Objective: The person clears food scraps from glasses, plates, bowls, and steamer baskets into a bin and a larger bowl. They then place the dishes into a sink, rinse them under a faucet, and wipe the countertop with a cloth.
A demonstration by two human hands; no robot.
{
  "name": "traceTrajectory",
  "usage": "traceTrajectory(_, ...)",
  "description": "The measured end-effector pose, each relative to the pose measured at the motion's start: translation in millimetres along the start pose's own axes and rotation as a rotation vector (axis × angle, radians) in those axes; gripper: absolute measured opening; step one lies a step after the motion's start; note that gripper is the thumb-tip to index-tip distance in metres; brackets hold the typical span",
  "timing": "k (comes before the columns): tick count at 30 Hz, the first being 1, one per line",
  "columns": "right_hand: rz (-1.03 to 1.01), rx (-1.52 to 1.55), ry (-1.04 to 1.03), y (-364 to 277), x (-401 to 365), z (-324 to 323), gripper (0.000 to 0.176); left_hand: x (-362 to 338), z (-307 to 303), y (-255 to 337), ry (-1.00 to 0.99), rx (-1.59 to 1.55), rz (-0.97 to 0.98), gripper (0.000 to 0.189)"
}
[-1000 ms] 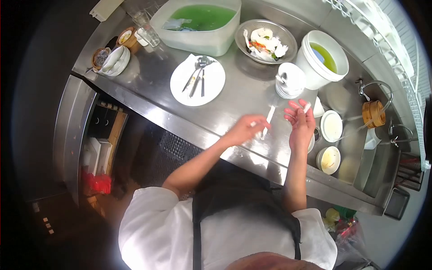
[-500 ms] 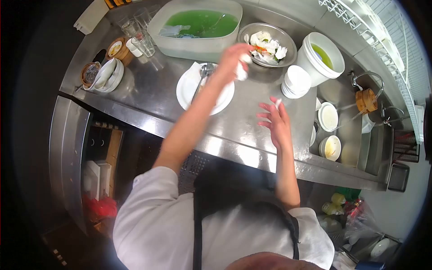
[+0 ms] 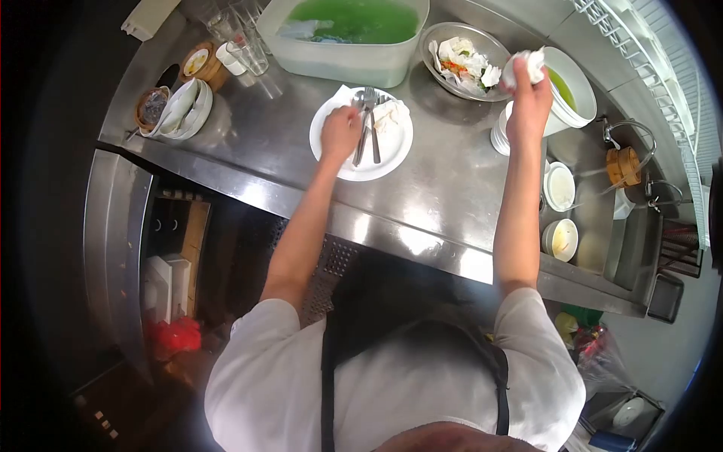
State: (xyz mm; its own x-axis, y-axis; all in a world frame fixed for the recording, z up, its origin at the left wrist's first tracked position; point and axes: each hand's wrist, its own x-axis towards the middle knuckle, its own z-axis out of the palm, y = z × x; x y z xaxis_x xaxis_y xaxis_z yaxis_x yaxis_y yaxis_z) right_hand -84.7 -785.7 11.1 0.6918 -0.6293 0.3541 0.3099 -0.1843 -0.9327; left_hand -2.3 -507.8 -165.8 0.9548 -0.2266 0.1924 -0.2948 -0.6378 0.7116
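Observation:
My left hand (image 3: 342,134), its fingers curled, is over the left side of a white plate (image 3: 324,167). Whatever it grips, if anything, is hidden. Beside its fingertips several pieces of metal cutlery (image 3: 368,132) lie across the plate. A crumpled paper napkin (image 3: 390,115) sits on the plate's right side. My right hand (image 3: 529,102) is raised at the right, closed around a wad of white napkin (image 3: 532,65). Just left of it stands a steel bowl (image 3: 493,47) containing used napkins and food scraps (image 3: 465,64). Below and behind that hand are stacked white cups (image 3: 498,135), partly covered.
A tub of green liquid (image 3: 339,56) stands at the back, with glasses (image 3: 248,53) and stacked dishes (image 3: 188,113) to its left. At right are a white bucket (image 3: 576,105) and a sink with bowls (image 3: 559,239) and a steamer basket (image 3: 623,166).
My left hand has come back from near the steel bowl to the plate. My right hand has risen to the right and now holds a napkin wad. The view has shifted slightly.

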Motion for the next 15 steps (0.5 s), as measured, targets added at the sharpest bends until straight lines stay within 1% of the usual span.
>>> traceTrajectory(2, -0.243, -0.207, 0.180, 26.9, 34.8, 14.5, 0.037, 1.6, -8.1, -12.4, -0.174, 0.145, -0.158, 0.026)
traceTrajectory(4, -0.261, -0.919, -0.001, 110.6, 90.1, 19.2, 0.039, -6.7, -3.7, 0.7, -0.156, 0.240, -0.143, 0.032)
traceTrajectory(5, -0.098, -0.971, -0.132, 128.1, 105.5, 13.9, 0.040, -5.1, -1.4, 8.7, -0.136, 0.286, -0.129, 0.035)
traceTrajectory(7, 0.227, -1.048, -0.387, 130.6, 120.2, 13.8, 0.044, 0.0, 3.1, 15.7, -0.150, 0.399, -0.159, 0.046)
traceTrajectory(8, 0.267, -0.929, -0.379, 134.6, 122.0, 11.4, 0.043, 0.9, 4.6, 17.2, -0.158, 0.451, -0.179, 0.051)
traceTrajectory(9, 0.312, -0.813, -0.375, 120.6, 109.7, 11.5, 0.042, 4.7, 6.1, 15.0, -0.188, 0.424, -0.203, 0.057)
traceTrajectory(10, 0.362, -0.696, -0.369, 113.9, 98.0, 11.3, 0.041, 5.3, 4.0, 16.1, -0.269, 0.394, -0.263, 0.056)
traceTrajectory(11, 0.136, -0.979, -0.452, 118.9, 91.3, 12.3, 0.034, 11.8, 0.1, 18.4, -0.343, 0.365, -0.313, 0.055)
traceTrajectory(13, 0.022, -0.823, -0.490, 139.1, 56.8, 21.6, 0.028, 19.6, -8.1, 27.6, -0.460, 0.307, -0.393, 0.053)
traceTrajectory(14, 0.041, -0.761, -0.572, 159.6, 37.4, 28.6, 0.028, 21.6, -4.4, 26.7, -0.462, 0.294, -0.397, 0.053)
traceTrajectory(15, 0.053, -0.722, -0.651, 159.3, 10.8, 44.1, 0.029, 22.7, 2.6, 22.7, -0.466, 0.280, -0.404, 0.053)
